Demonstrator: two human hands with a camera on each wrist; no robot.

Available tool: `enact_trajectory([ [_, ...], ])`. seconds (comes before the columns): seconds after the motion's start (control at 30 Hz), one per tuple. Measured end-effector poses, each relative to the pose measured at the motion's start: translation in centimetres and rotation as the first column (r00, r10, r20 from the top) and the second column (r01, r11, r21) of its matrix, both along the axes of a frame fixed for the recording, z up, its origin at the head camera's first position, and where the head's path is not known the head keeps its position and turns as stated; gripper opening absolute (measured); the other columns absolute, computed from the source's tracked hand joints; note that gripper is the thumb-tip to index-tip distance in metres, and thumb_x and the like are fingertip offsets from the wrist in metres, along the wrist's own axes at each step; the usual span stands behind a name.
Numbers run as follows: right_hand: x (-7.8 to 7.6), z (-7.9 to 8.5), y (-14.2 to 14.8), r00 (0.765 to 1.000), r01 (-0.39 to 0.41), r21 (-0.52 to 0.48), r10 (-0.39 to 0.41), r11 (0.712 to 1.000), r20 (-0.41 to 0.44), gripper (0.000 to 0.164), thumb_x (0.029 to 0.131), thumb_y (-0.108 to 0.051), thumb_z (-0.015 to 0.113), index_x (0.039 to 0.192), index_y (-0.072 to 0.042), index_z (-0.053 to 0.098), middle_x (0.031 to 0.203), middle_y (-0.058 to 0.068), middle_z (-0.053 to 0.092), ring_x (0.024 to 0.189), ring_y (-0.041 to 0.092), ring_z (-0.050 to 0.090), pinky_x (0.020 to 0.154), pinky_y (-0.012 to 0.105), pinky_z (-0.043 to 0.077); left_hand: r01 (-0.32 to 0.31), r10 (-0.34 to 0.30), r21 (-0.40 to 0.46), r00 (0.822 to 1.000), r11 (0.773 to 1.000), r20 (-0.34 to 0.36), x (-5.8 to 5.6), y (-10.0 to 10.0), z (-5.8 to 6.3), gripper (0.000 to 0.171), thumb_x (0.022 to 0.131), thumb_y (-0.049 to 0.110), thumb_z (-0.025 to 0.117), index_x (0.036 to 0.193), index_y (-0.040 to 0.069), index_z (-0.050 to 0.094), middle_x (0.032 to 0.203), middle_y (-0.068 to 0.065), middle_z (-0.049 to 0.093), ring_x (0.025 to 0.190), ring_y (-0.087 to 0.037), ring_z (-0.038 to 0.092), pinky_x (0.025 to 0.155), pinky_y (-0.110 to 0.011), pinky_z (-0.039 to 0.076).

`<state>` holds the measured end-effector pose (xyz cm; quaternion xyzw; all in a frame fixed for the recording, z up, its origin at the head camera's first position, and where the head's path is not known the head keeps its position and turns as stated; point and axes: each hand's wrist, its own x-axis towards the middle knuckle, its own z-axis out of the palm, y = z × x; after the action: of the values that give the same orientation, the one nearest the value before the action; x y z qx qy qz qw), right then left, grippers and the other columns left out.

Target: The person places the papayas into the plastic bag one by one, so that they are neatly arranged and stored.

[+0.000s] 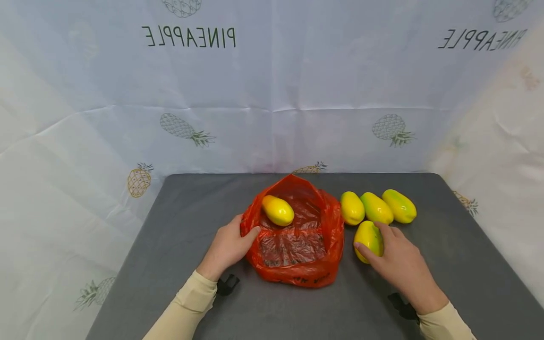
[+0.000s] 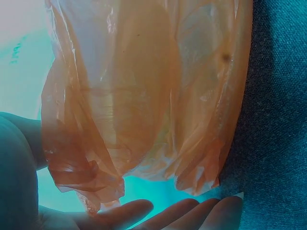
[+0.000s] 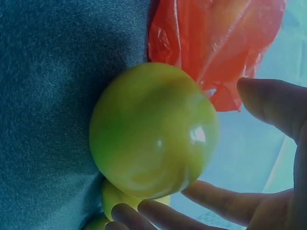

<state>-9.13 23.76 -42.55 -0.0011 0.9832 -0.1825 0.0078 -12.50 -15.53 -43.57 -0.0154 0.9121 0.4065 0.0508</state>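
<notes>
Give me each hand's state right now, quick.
Left hand: closed, holding the red bag.
Right hand: open around the nearest yellow fruit, not gripping it.

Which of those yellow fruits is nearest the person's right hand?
The front fruit, right by the right hand's thumb and fingers. Three others lie in a row farther back, and the fifth is inside the red bag.

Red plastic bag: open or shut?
Open. The red plastic bag gapes upward, its inside showing with one oval yellow fruit in it.
</notes>
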Motion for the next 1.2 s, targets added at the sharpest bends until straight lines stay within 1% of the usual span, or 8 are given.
enact_trajectory([
  [0.23,-0.2,-0.4,-0.1,1.000,0.007,0.011,-0.007,1.000,-0.003,0.097,0.096,-0.067,0.070,0.150,0.010,0.048,0.140,0.040,0.056,0.107,0.050,0.065,0.088,0.071,0.053,-0.004,0.004,-0.003,1.000,1.000,0.007,0.0,0.0,0.1,0.061,0.103,0.043,0.072,0.150,0.008,0.057,0.129,-0.011,0.076,0.097,-0.020,0.074,0.091,-0.046,0.064],
  [0.43,-0.4,-0.6,-0.1,1.000,0.008,0.020,-0.008,1.000,0.011,0.092,0.095,-0.058,0.075,0.150,0.011,0.048,0.138,0.041,0.057,0.106,0.050,0.065,0.088,0.075,0.050,-0.009,0.009,-0.007,1.000,1.000,0.009,-0.1,0.0,0.1,0.062,0.103,0.043,0.071,0.151,0.008,0.056,0.130,-0.011,0.076,0.099,-0.020,0.075,0.092,-0.046,0.064],
  [0.63,-0.3,-0.9,-0.1,1.000,0.013,0.015,-0.013,1.000,0.025,0.089,0.096,-0.055,0.076,0.150,0.010,0.048,0.137,0.040,0.057,0.108,0.051,0.065,0.088,0.077,0.049,-0.011,0.011,-0.010,1.000,1.000,0.006,-0.1,0.1,0.1,0.063,0.103,0.043,0.071,0.153,0.008,0.055,0.133,-0.012,0.075,0.103,-0.023,0.075,0.094,-0.048,0.063],
  [0.87,-0.4,-1.1,-0.2,1.000,0.001,-0.006,-0.001,1.000,0.008,0.085,0.097,-0.049,0.076,0.152,0.008,0.047,0.137,0.039,0.058,0.107,0.050,0.065,0.087,0.076,0.049,-0.009,0.009,-0.010,1.000,1.000,-0.014,-0.1,0.1,0.2,0.062,0.102,0.042,0.072,0.151,0.008,0.056,0.132,-0.012,0.075,0.102,-0.023,0.075,0.094,-0.048,0.063],
  [1.07,-0.3,-1.2,-0.1,1.000,-0.008,0.001,0.008,1.000,0.003,0.082,0.097,-0.044,0.076,0.152,0.009,0.047,0.135,0.039,0.058,0.106,0.050,0.065,0.085,0.075,0.050,-0.005,0.005,-0.013,1.000,1.000,-0.002,-0.1,0.2,0.1,0.063,0.103,0.043,0.072,0.152,0.008,0.055,0.133,-0.012,0.075,0.102,-0.022,0.075,0.094,-0.048,0.063],
  [1.2,-0.2,-1.1,-0.2,1.000,-0.017,-0.001,0.017,1.000,0.010,0.082,0.097,-0.043,0.077,0.153,0.008,0.046,0.137,0.039,0.058,0.108,0.051,0.065,0.086,0.075,0.050,-0.010,0.010,-0.014,1.000,1.000,0.002,-0.1,0.1,0.0,0.064,0.103,0.043,0.071,0.153,0.008,0.054,0.133,-0.012,0.075,0.103,-0.022,0.075,0.095,-0.048,0.063],
])
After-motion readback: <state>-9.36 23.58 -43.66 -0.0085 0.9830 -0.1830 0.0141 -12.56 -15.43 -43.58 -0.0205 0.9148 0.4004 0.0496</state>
